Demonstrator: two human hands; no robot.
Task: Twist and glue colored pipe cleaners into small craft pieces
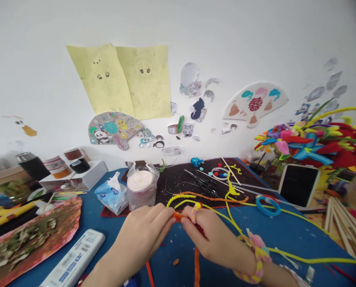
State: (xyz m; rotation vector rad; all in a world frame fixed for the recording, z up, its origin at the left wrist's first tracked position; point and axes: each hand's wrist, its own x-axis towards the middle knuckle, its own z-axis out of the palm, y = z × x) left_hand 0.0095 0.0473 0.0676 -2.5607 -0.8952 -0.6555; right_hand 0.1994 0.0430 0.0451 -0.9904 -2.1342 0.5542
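Note:
Near the front of the blue table, my left hand (146, 229) and my right hand (210, 233) meet, fingers pinched. Between their fingertips shows a short bit of orange pipe cleaner (177, 216); the rest of what they grip is hidden. An orange length (197, 267) hangs below my right hand, and a red-orange strip (149, 274) lies below my left. Just beyond the fingers are yellow pipe cleaners (180, 196) and a loose orange pipe cleaner (216, 197). My right hand wears a pink and yellow ring (194, 212) and a braided bracelet (260, 259).
Black scissors (203, 182) lie on the dark mat behind my hands. A bagged tub (140, 185) and a tissue pack (111, 195) stand left. A blue ring of tape (268, 205), a phone (299, 185) and pipe-cleaner flowers (309, 147) are right. A white box (75, 259) lies front left.

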